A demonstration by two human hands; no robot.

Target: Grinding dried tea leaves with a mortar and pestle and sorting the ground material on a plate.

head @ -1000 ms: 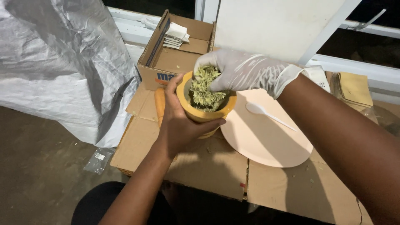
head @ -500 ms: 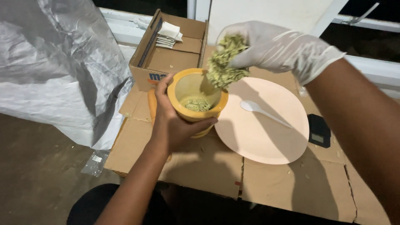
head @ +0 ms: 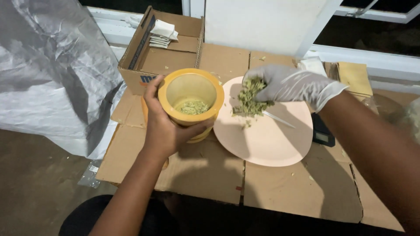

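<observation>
Head view: left hand [head: 164, 126] grips yellow cup [head: 191, 99], mouth up. Gloved right hand [head: 288, 85], just right of it, clutches green leaves [head: 250, 98] over pink plate [head: 271, 140] mid-cardboard.

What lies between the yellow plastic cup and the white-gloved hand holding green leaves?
Head view: only the pale pink round plate's bare left rim between yellow plastic cup and gloved right hand.

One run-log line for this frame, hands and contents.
left hand: holds yellow plastic cup | right gloved hand: grip on green dried-leaf clump over pale pink round plate | cup: little left
</observation>
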